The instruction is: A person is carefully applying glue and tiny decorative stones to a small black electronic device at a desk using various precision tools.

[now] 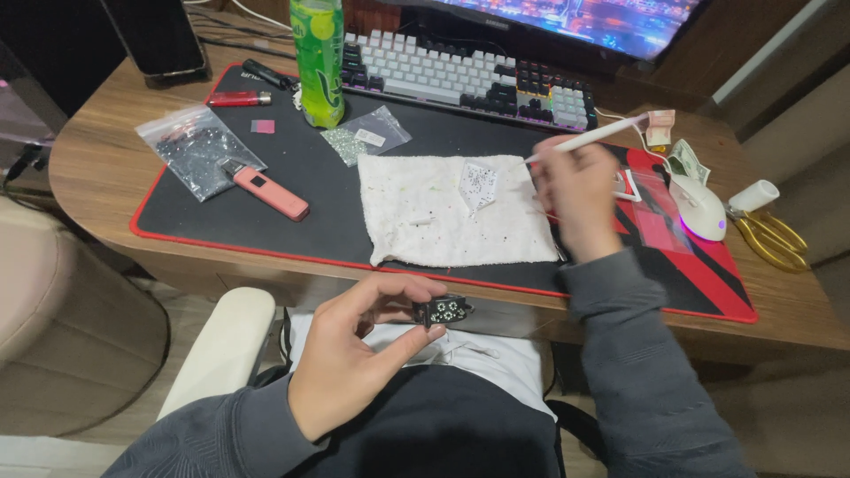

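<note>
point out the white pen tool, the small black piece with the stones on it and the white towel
white pen tool (589,137), head view, middle of its shaft above the right hand
small black piece (442,310), head view, its stone-studded face, pinched by the left hand
white towel (416,212), head view, bare left half

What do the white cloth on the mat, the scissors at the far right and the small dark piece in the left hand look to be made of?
White cloth: soft towelling, matte, by its nubby, rumpled surface. Scissors: probably metal with a shiny gold finish, judging by the glint. Small dark piece pinched in the left hand: likely hard black plastic studded with pale stones; too small to be sure.
</note>
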